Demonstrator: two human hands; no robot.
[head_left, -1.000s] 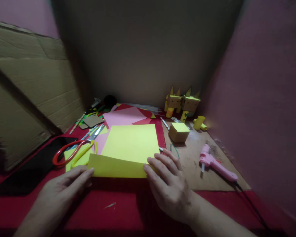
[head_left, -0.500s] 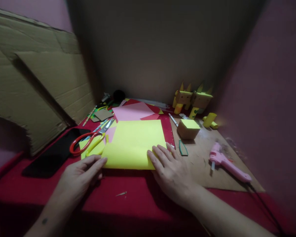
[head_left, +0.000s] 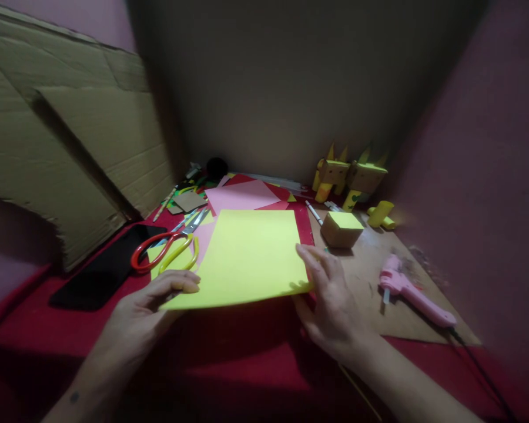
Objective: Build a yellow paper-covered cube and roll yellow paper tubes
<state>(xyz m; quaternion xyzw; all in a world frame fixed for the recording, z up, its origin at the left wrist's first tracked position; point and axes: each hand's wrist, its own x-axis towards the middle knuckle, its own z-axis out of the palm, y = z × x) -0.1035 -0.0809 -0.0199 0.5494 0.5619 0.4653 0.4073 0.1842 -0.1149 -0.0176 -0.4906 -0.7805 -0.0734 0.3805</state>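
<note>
L hand (head_left: 141, 308), R hand (head_left: 335, 308) curled on yel. paper (head_left: 251, 255), nr corners; L fingers (head_left: 186, 284) pinching, R's looser.

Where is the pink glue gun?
In the head view, the glue gun lies on the brown board, to the right of the right hand.

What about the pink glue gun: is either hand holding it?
No, the left hand and right hand both hold the yellow sheet, while the glue gun lies on the brown board.
</note>
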